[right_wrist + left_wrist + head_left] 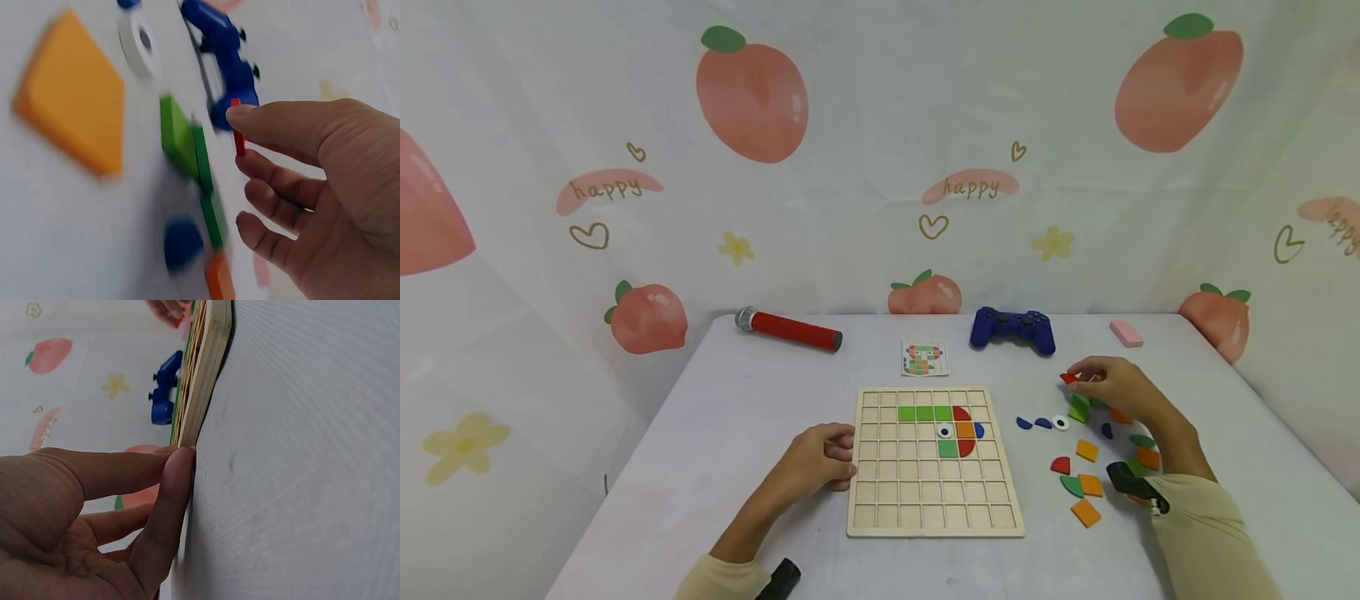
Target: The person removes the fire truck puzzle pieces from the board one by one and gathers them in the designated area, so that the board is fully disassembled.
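At the left edge of the wooden grid board (904,493), my left hand (815,457) rests with its thumb and fingertips against the rim; the left wrist view shows the tips right at the board's side (205,381). Green, red, orange and blue pieces and a white eye disc (945,431) lie in the board's upper right cells. Over the loose pieces on the right, my right hand (1112,385) pinches a small red piece (237,128) between thumb and forefinger. Edge-on in the right wrist view, this piece shows as a thin strip. Green pieces (1078,408) lie below that hand.
Right of the board are scattered orange squares (1086,512), a red quarter-circle (1061,465), blue half-circles (1024,423) and another eye disc (1061,422). Behind stand a picture card (925,358), a red microphone (793,330), a blue game controller (1012,329) and a pink block (1126,333).
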{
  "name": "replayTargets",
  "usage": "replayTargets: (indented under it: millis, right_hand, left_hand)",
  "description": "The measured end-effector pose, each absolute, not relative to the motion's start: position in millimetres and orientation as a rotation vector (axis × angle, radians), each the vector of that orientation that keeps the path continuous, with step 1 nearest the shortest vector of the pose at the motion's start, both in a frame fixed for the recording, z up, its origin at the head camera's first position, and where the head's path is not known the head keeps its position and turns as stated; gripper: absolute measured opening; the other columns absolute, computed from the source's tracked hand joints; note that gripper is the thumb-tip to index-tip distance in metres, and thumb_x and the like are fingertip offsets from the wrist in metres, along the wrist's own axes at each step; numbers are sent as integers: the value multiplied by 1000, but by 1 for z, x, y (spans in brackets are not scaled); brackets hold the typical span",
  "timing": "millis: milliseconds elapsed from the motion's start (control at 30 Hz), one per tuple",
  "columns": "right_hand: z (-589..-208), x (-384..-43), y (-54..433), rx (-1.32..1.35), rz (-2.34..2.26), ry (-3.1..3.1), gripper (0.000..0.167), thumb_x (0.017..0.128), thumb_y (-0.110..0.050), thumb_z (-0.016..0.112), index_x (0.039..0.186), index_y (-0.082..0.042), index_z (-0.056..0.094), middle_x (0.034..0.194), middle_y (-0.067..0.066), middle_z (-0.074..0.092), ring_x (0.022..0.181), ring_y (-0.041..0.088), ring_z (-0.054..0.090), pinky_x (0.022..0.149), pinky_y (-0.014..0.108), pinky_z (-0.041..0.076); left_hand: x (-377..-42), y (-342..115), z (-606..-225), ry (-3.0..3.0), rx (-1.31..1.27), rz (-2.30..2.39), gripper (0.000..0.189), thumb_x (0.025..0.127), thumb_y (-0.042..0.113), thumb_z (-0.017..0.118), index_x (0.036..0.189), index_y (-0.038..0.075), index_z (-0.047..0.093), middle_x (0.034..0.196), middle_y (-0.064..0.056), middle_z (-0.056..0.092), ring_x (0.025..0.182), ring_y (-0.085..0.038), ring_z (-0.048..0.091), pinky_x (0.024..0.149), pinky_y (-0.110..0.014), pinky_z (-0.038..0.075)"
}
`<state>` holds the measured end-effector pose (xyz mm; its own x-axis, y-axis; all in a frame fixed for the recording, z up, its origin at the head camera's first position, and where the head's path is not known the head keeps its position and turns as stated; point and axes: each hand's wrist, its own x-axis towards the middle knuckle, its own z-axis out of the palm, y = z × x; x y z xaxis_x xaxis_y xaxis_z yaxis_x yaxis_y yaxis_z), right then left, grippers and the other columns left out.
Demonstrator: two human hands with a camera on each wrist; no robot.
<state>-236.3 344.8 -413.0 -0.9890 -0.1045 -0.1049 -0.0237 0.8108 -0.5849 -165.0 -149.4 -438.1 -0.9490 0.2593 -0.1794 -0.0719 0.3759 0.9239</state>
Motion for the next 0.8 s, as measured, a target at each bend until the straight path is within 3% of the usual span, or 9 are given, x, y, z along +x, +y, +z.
replayTargets:
  millis: [433,800]
  right_hand:
    - [-408,-245,273,-474,-999,2849,26,97,-20,75,120,-7,75,104,7,69,96,25,58,74,32,53]
    - [-407,-249,211,-657,-953,2770,23,95,-15,74,117,-10,76,102,2,68,95,21,57,78,34,52]
  left_hand:
    - [-165,-149,-436,2358,157,1598,62,84,-9,80,142,-7,58,119,-14,62,98,-20,63,71,-37,68]
    - [-164,-149,-435,2335,147,1602,60,85,-8,80,141,-7,58,118,-15,62,98,-21,63,72,-37,68]
